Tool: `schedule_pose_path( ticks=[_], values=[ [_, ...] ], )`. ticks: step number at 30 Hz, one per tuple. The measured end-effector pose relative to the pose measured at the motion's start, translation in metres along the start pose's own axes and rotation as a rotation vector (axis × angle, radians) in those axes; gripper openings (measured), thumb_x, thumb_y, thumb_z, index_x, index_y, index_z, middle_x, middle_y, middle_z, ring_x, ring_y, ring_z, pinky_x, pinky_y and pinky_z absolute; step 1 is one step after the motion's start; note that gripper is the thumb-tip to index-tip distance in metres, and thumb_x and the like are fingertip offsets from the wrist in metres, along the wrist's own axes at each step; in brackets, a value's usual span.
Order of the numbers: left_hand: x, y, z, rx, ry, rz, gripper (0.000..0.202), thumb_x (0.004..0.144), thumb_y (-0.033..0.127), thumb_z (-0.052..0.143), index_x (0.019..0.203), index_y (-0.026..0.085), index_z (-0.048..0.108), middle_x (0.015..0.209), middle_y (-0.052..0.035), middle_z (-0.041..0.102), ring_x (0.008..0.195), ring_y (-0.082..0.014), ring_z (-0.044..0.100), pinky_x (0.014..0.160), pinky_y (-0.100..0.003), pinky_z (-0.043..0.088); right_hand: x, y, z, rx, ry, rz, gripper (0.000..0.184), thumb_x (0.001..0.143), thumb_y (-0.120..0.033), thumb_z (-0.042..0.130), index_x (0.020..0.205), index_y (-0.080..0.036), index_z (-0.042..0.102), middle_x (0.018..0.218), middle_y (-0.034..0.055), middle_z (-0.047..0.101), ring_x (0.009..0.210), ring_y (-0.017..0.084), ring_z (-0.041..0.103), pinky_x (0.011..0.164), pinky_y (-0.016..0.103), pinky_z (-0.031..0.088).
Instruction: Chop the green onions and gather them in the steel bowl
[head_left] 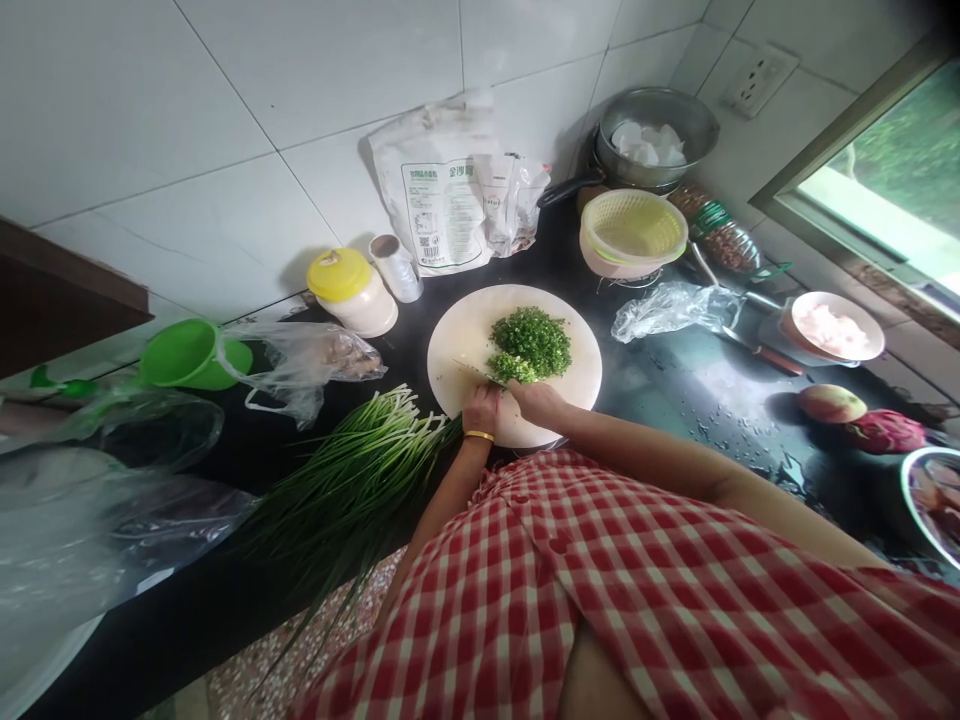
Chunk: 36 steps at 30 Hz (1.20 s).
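Note:
My right hand [538, 404] is closed around the handle of a knife [481, 373], whose thin blade points left over the round white cutting board [447, 345]. Close beside it, my left hand [481, 408], with a gold bangle at the wrist, is closed on a bunch of chives at the board's front edge; the fingers partly hide the stalks. Just beyond the blade lies a heap of finely chopped chives [534, 340], with a paler small pile at its near side. Uncut long chives [360, 460] spread over the counter left of the board, white ends toward it.
Behind the board stand a yellow-lidded jar [352, 290], a plastic film roll [397, 268] and a flour bag [442, 200]. Rightward are a yellow colander [634, 230], a crumpled plastic bag [671, 310], a bowl [836, 325] and fruit [832, 403]. A green basin [191, 352] stands left.

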<state>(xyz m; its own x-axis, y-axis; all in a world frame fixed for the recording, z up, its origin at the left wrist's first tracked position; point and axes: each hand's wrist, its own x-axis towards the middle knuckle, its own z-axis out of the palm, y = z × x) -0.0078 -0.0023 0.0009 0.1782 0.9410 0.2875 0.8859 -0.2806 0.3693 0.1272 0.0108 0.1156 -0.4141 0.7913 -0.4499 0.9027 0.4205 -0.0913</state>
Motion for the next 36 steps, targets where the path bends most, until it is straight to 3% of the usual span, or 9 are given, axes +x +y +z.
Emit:
schedule_pose_path(
  ticks=[8, 16, 36],
  values=[
    [0.001, 0.0, 0.001, 0.037, 0.017, -0.018, 0.016, 0.086, 0.02, 0.046, 0.088, 0.02, 0.062, 0.084, -0.0081, 0.061, 0.086, -0.0212, 0.054, 0.075, -0.032, 0.043, -0.017, 0.007, -0.007, -0.017, -0.025, 0.0, 0.029, 0.085, -0.009, 0.039, 0.113, -0.016, 0.046, 0.091, 0.0117, 0.066, 0.086, 0.022, 0.063, 0.069, 0.029, 0.043],
    [0.001, 0.002, -0.001, 0.031, 0.013, -0.029, 0.016, 0.087, 0.019, 0.046, 0.083, 0.018, 0.061, 0.081, -0.0091, 0.061, 0.082, -0.0214, 0.055, 0.074, -0.033, 0.043, 0.001, -0.003, -0.004, 0.015, -0.02, -0.028, 0.027, 0.087, -0.014, 0.04, 0.113, -0.014, 0.048, 0.096, 0.0125, 0.066, 0.089, 0.022, 0.062, 0.07, 0.029, 0.044],
    [0.0, 0.003, -0.003, 0.056, -0.02, -0.095, 0.02, 0.089, 0.023, 0.043, 0.089, 0.019, 0.062, 0.088, -0.0092, 0.06, 0.085, -0.0198, 0.054, 0.074, -0.03, 0.043, -0.004, 0.003, -0.004, 0.031, -0.025, -0.043, 0.029, 0.082, -0.013, 0.044, 0.11, -0.014, 0.051, 0.097, 0.0126, 0.066, 0.09, 0.024, 0.062, 0.07, 0.03, 0.045]
  ],
)
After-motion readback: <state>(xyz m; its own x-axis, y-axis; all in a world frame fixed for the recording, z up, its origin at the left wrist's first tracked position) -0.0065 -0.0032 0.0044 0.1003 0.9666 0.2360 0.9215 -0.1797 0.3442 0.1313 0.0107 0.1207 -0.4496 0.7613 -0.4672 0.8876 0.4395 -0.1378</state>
